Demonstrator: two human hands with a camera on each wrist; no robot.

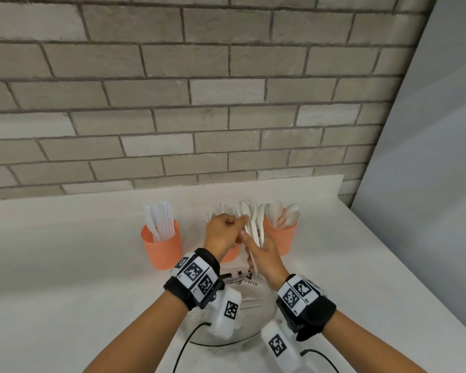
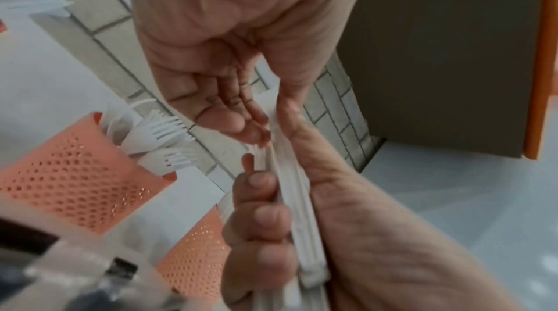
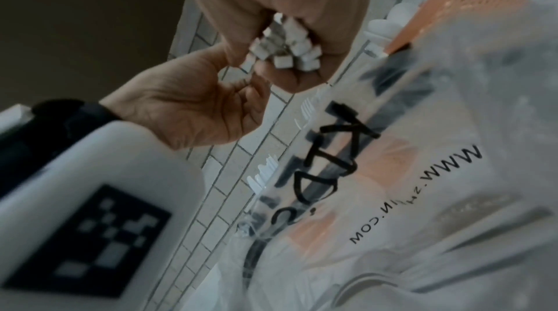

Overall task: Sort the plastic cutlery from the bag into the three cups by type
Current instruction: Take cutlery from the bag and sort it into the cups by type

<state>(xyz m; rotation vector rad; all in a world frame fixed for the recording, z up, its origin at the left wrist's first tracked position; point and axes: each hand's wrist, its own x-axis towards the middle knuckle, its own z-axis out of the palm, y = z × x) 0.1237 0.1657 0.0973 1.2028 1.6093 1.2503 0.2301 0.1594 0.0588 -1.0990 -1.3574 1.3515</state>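
My right hand point(image 1: 254, 247) grips a bundle of white plastic spoons point(image 1: 250, 224) by the handles, bowls up, above the bag. My left hand point(image 1: 237, 227) reaches in from the left and pinches one handle of the bundle point(image 2: 290, 187). In the right wrist view the handle ends point(image 3: 286, 53) stick out of my right fist, and my left hand's fingers point(image 3: 241, 82) close on one end. Three orange perforated cups stand by the wall: the knife cup point(image 1: 162, 246), the fork cup point(image 1: 230, 255) mostly hidden behind my left hand, and the spoon cup point(image 1: 280, 235).
The clear plastic bag point(image 1: 242, 313) with black lettering lies on the white counter point(image 1: 65, 265) under my wrists. A grey brick wall point(image 1: 199, 103) runs close behind the cups. The counter's right edge point(image 1: 388, 251) slants toward me. Black cables trail near my forearms.
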